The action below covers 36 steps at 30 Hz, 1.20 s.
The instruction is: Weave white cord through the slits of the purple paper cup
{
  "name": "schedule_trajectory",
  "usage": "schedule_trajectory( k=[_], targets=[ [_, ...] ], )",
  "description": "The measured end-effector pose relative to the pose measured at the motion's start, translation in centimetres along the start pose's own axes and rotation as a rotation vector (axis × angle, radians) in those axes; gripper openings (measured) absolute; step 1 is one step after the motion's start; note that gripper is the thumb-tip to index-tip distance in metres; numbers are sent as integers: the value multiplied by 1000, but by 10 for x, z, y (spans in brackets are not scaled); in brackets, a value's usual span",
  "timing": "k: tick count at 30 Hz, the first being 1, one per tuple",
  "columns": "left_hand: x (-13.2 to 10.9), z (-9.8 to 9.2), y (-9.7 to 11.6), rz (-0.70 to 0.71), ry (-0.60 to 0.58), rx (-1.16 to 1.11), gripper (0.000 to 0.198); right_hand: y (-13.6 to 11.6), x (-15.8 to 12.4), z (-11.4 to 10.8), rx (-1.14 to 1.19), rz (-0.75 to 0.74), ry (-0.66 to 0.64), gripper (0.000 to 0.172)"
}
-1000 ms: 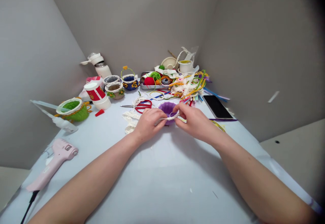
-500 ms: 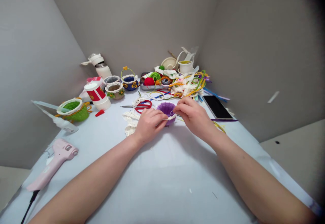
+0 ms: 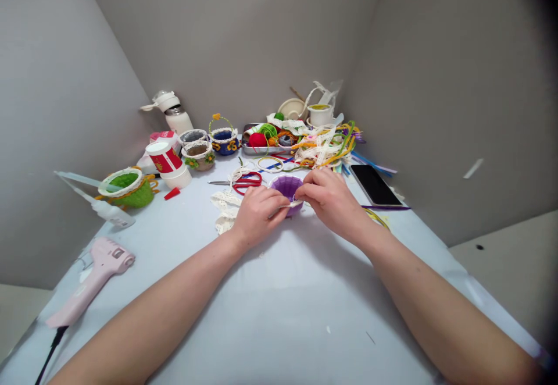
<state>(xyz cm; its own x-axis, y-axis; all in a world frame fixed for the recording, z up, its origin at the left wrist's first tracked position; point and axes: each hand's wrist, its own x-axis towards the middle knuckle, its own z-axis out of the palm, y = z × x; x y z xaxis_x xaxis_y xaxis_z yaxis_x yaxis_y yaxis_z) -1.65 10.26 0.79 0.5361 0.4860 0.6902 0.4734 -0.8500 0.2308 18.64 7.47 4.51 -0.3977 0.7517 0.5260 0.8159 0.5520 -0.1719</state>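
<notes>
Left hand (image 3: 257, 213) and right hand (image 3: 332, 199) meet at the near rim of a purple cup (image 3: 286, 186) standing on the surface (image 3: 279, 303), each pinching a strip of white lace trim (image 3: 293, 204) between thumb and fingertips. Red scissors (image 3: 244, 182) lie just beyond the left hand.

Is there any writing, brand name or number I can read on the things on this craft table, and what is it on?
No text is legible.
The white cup has a red label with a small yellow mark, too blurred to read.
The pink glue gun shows no readable marking.
The phone screen is dark.
Both hands pinch lace trim at the unmarked purple cup.
</notes>
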Motion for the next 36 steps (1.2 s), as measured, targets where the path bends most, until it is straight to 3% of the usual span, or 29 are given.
schedule_trajectory(
  k=[30,36],
  targets=[
    [0,0,1,-22,-14,-12,13,1,2,-1,40,-9,-38,21],
    [2,-1,0,-26,-24,-12,12,7,13,-3,100,-43,-129,22]
  ],
)
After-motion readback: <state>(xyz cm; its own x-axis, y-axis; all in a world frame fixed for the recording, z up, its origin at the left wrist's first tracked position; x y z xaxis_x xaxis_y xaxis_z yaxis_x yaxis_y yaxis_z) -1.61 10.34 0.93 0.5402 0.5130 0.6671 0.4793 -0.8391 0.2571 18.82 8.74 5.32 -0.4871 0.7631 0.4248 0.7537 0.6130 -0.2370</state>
